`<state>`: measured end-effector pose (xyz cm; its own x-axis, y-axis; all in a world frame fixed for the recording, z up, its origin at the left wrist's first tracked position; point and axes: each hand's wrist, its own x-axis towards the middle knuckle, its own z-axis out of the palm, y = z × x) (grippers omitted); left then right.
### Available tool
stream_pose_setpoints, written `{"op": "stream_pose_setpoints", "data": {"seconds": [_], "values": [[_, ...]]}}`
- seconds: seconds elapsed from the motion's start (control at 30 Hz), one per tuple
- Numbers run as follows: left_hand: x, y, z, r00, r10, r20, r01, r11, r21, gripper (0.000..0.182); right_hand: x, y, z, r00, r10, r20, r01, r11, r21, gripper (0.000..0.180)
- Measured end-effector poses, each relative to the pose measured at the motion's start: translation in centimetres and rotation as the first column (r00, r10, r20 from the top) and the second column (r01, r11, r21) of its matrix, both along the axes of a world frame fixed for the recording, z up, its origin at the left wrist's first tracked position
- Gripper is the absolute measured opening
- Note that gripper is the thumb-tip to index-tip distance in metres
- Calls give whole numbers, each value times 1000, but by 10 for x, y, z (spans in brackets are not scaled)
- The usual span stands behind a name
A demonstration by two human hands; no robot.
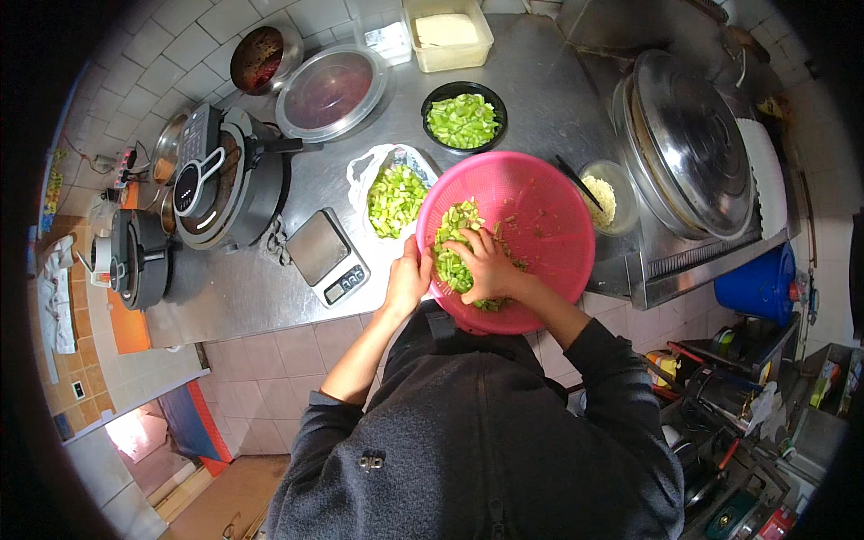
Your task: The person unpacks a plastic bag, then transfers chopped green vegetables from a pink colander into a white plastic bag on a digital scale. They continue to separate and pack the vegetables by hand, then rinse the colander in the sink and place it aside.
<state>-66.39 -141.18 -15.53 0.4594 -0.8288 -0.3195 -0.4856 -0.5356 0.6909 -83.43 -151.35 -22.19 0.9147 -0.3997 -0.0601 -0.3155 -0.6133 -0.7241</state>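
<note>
My left hand (405, 278) grips the left rim of a pink plastic colander (557, 229) at the counter's front edge. Inside the colander my right hand (491, 266) rests on chopped green vegetable pieces (453, 270), its fingers spread and curved; the palm's underside is hidden. A few small bits cling to the colander's right side. Just left of it, a white plastic bag (360, 177) stands open with more chopped green pieces (397, 199). Behind the colander sits a black bowl (501, 104) of similar green pieces (464, 121).
A digital kitchen scale (318, 248) lies left of my left hand. Beyond it are electric cookers (260, 182) and a lidded tub (331, 91). To the right stand a clear bowl (628, 216) of pale shreds and a large metal-lidded pan (702, 148). Plastic containers (452, 57) line the back wall.
</note>
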Motion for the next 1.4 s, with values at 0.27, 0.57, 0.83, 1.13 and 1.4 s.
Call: {"op": "stream_pose_setpoints", "data": {"seconds": [0.27,0.57,0.83,1.13,1.4], "values": [[0,0,6,999,21,-46,-22,1000,-10,38,13,-9,-17,993,-116,-10,113,984,-139,62],[12,2,6,989,88,-116,-85,996,33,40,10,-50,-32,836,-479,268,403,867,293,28],[108,-16,-16,841,129,525,-100,991,-85,52,48,-66,69,853,-513,-93,216,184,959,18],[152,-34,-48,888,405,217,-369,910,-186,28,187,-52,66,876,-460,-144,206,87,975,40],[162,-26,-39,886,464,11,-447,858,-255,34,181,-65,63,921,-350,-172,217,91,972,33]]}}
